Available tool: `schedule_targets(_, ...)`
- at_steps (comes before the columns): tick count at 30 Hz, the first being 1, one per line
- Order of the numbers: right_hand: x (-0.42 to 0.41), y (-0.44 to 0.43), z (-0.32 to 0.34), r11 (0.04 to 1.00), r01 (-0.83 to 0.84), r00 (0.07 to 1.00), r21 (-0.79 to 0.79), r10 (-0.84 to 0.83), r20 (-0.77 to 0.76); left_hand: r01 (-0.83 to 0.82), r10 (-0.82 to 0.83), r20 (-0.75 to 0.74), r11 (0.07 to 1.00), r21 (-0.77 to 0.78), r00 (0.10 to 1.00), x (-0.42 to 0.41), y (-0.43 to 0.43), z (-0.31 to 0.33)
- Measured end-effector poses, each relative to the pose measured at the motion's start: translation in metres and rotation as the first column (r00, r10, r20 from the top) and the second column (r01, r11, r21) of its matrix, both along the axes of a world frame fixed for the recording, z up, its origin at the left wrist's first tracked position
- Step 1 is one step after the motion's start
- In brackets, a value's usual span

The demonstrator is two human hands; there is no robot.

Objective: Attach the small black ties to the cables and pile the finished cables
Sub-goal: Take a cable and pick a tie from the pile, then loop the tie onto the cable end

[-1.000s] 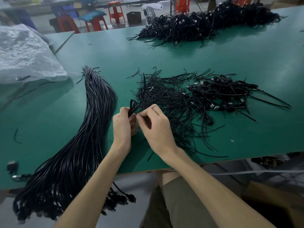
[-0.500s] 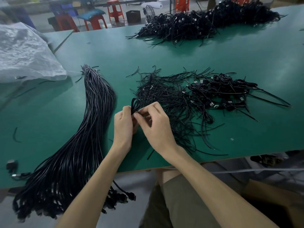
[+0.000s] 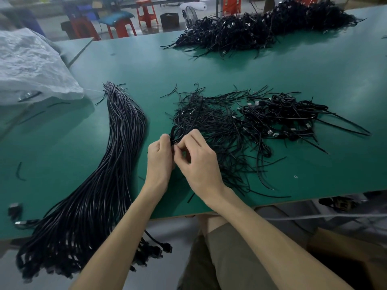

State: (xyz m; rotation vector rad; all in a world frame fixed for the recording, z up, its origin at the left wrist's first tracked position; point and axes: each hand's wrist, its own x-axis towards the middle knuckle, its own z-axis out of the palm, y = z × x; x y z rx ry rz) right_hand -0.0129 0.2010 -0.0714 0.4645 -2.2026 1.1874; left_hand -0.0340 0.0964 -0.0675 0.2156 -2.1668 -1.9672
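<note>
My left hand (image 3: 160,155) is curled round a folded black cable (image 3: 175,133), whose loop stands up above the fingers, just over the near edge of the heap of loose thin black ties (image 3: 209,124) on the green surface (image 3: 272,70). My right hand (image 3: 199,164) is closed against it, thumb and forefinger pinching at the waist of the loop right beside the left fingers. I judge a tie is being wound there, though it is too small and too hidden for me to make out. To do this step well, I think the left hand should squeeze the folds flat and even so no strand slips out, while the right draws the tie snug around the waist and twists its ends tight, close to the cable, not out at the tips. Too slack and the loop will spring open once it lands in the pile. Too much pull and the thin tie could slip out of the pinch. The pile of finished coiled black cables with silver plugs (image 3: 282,116) lies to the right, touching the ties, so the drop should clear the loose ties and not drag them along. The long bundle of straight black cables (image 3: 117,155) waits to the left, with its plug ends hanging off the near edge.
</note>
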Motion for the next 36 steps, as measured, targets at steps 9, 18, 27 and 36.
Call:
schedule_targets(9,-0.002,-0.001,-0.002,1.000,-0.003,1.000,-0.012,0.003,-0.010,0.014,-0.014,-0.019,1.000,-0.008,1.000,0.000,-0.001,0.001)
schedule_targets(18,-0.003,0.002,-0.002,0.996,0.008,1.000,-0.087,-0.006,0.023,0.123,-0.117,-0.064,0.987,0.107,0.991,0.002,0.001,-0.003)
schedule_targets(27,-0.003,0.004,-0.004,0.995,0.003,1.000,-0.104,0.000,0.029,0.164,-0.157,-0.163,0.986,0.030,0.974,0.005,0.001,0.005)
schedule_targets(36,-0.006,0.007,-0.006,0.984,0.009,0.995,-0.176,0.008,0.096,0.324,-0.312,-0.111,0.938,0.122,0.944,0.008,-0.001,0.008)
